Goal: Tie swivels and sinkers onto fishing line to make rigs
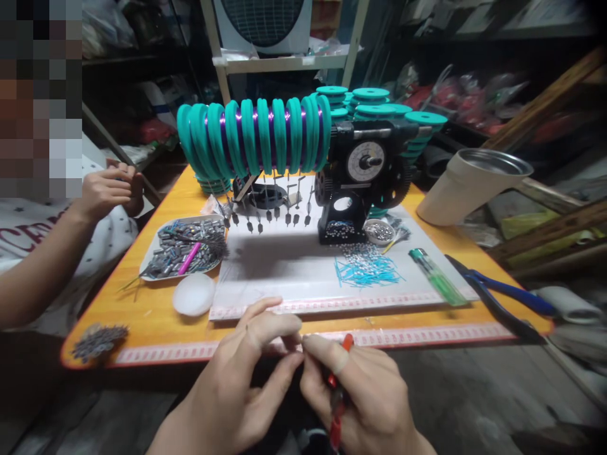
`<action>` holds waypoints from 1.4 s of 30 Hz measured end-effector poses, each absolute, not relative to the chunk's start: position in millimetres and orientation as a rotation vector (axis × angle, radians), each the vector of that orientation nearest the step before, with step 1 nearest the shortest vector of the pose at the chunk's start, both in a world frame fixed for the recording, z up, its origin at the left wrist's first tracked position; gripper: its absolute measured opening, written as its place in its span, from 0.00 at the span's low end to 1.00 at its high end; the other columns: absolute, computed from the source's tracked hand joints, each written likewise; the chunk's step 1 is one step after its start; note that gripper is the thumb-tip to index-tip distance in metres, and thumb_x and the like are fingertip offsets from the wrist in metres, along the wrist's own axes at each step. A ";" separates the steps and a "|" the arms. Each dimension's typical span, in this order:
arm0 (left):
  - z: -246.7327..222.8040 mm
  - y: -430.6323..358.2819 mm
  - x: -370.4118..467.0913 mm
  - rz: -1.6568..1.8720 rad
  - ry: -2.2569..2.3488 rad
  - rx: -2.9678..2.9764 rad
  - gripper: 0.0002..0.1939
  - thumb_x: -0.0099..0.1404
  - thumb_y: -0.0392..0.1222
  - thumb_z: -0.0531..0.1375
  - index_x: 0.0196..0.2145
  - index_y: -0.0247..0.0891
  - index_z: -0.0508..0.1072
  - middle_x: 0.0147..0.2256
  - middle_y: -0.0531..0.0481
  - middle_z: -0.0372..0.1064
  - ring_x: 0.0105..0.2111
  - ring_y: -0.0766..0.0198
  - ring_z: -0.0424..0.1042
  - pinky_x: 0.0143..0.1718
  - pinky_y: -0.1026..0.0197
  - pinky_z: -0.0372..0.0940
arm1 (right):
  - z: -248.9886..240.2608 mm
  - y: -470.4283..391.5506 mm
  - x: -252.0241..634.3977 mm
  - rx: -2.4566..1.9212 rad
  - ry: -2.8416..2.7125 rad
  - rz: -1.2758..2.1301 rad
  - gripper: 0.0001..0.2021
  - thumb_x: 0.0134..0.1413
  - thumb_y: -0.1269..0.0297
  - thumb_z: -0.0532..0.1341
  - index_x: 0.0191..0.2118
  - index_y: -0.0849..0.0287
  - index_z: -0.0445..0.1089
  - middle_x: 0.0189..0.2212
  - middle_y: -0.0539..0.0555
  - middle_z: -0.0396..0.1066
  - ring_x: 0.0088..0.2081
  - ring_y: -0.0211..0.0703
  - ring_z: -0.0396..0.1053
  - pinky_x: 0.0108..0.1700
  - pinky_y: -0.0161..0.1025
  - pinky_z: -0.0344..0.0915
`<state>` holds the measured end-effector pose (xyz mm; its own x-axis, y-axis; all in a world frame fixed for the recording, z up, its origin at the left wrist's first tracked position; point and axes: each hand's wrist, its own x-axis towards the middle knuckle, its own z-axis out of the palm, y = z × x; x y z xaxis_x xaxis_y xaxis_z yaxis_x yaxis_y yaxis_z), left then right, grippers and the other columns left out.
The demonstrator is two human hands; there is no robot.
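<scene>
At the table's front edge my left hand [237, 379] and my right hand [370, 385] meet, fingertips almost touching. My left thumb and forefinger pinch something too small to make out. A slim red tool [336, 426] with a dark middle is held in my right hand, which also pinches at the same spot; the tool's kind is unclear. Finger covers show on both forefingers. Just beyond lies a white board [279, 272] edged with a measuring tape [341, 306]. Blue tube pieces [370, 272] and small silvery beads [360, 253] lie on it.
A black winding machine [365, 164] carries teal spools [256, 136] with dangling weights. Left are a tray [150, 268] of grey weights, a white dish [193, 294] and a co-worker's hand [107, 189]. Right are a green lighter [436, 278], blue-handled pliers [512, 294] and a tumbler [459, 189].
</scene>
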<state>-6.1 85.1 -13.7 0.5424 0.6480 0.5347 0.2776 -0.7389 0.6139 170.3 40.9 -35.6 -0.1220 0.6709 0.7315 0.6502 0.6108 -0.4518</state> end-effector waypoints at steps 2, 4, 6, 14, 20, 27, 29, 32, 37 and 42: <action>-14.3 89.7 -8.8 1.045 0.723 2.379 0.19 0.68 0.26 0.57 0.55 0.37 0.65 0.42 0.45 0.71 0.45 0.63 0.72 0.46 0.64 0.70 | -34.9 41.7 173.7 -1.094 -1.823 0.037 0.11 0.61 0.77 0.57 0.46 0.67 0.73 0.19 0.47 0.68 0.18 0.35 0.62 0.24 0.36 0.57; -14.4 94.9 -11.8 1.012 0.679 2.451 0.17 0.68 0.25 0.57 0.52 0.37 0.69 0.38 0.46 0.68 0.40 0.65 0.70 0.39 0.66 0.69 | -32.7 42.6 177.7 -1.115 -1.860 0.091 0.12 0.60 0.78 0.55 0.44 0.66 0.73 0.18 0.46 0.66 0.18 0.35 0.60 0.24 0.35 0.56; -14.3 99.5 -14.3 0.977 0.661 2.522 0.15 0.68 0.25 0.58 0.49 0.37 0.71 0.35 0.48 0.66 0.35 0.66 0.68 0.37 0.64 0.67 | -30.5 43.2 181.3 -1.151 -1.917 0.131 0.13 0.59 0.79 0.54 0.43 0.66 0.74 0.18 0.45 0.66 0.17 0.35 0.59 0.23 0.36 0.55; -6.6 111.4 -8.8 0.872 0.667 2.678 0.05 0.67 0.29 0.60 0.40 0.36 0.73 0.29 0.50 0.65 0.30 0.64 0.61 0.30 0.60 0.59 | -31.8 45.9 183.9 -1.231 -2.043 -0.019 0.17 0.57 0.80 0.51 0.45 0.68 0.76 0.17 0.47 0.67 0.18 0.38 0.62 0.22 0.39 0.54; -7.3 128.7 1.1 0.885 0.912 2.641 0.05 0.67 0.30 0.59 0.35 0.36 0.73 0.30 0.49 0.68 0.30 0.63 0.64 0.31 0.59 0.58 | -40.7 40.4 189.7 -1.263 -1.982 -0.056 0.18 0.57 0.81 0.54 0.51 0.70 0.71 0.22 0.49 0.72 0.19 0.38 0.64 0.26 0.39 0.56; -4.9 134.5 7.6 0.754 1.003 2.564 0.07 0.67 0.33 0.58 0.35 0.38 0.76 0.31 0.49 0.68 0.32 0.60 0.66 0.32 0.59 0.60 | -44.3 35.1 197.2 -1.323 -1.977 0.002 0.19 0.58 0.79 0.55 0.54 0.67 0.70 0.24 0.48 0.73 0.21 0.37 0.67 0.27 0.37 0.58; -2.4 133.3 9.7 0.717 1.030 2.553 0.07 0.68 0.34 0.58 0.35 0.38 0.76 0.31 0.49 0.68 0.31 0.60 0.67 0.31 0.60 0.60 | -44.1 36.1 197.4 -1.336 -1.981 -0.010 0.19 0.58 0.79 0.55 0.54 0.67 0.70 0.24 0.48 0.73 0.20 0.37 0.67 0.27 0.38 0.58; 0.1 131.8 12.4 0.698 1.066 2.598 0.08 0.68 0.34 0.57 0.34 0.38 0.76 0.30 0.49 0.68 0.31 0.60 0.66 0.30 0.59 0.60 | -43.8 38.1 196.6 -1.327 -1.991 -0.026 0.19 0.57 0.80 0.54 0.54 0.68 0.70 0.22 0.48 0.71 0.20 0.38 0.67 0.26 0.39 0.57; 1.1 130.8 13.6 0.686 1.044 2.631 0.08 0.69 0.33 0.56 0.35 0.38 0.76 0.30 0.49 0.68 0.30 0.60 0.66 0.30 0.59 0.60 | -39.4 41.1 194.6 -1.361 -2.022 -0.027 0.25 0.53 0.83 0.52 0.56 0.70 0.69 0.20 0.47 0.68 0.19 0.38 0.66 0.25 0.39 0.57; 1.5 131.0 12.7 0.662 1.037 2.623 0.08 0.68 0.33 0.57 0.36 0.38 0.76 0.30 0.49 0.68 0.30 0.59 0.67 0.30 0.59 0.61 | -28.0 47.3 192.7 -1.441 -2.110 -0.053 0.26 0.52 0.82 0.49 0.55 0.73 0.70 0.17 0.46 0.65 0.17 0.40 0.66 0.21 0.39 0.55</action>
<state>12.7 131.0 1.5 0.6446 0.6939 0.3210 0.5832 -0.7178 0.3804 192.7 47.3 -28.0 -0.2507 0.8418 0.4780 0.8647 0.4167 -0.2803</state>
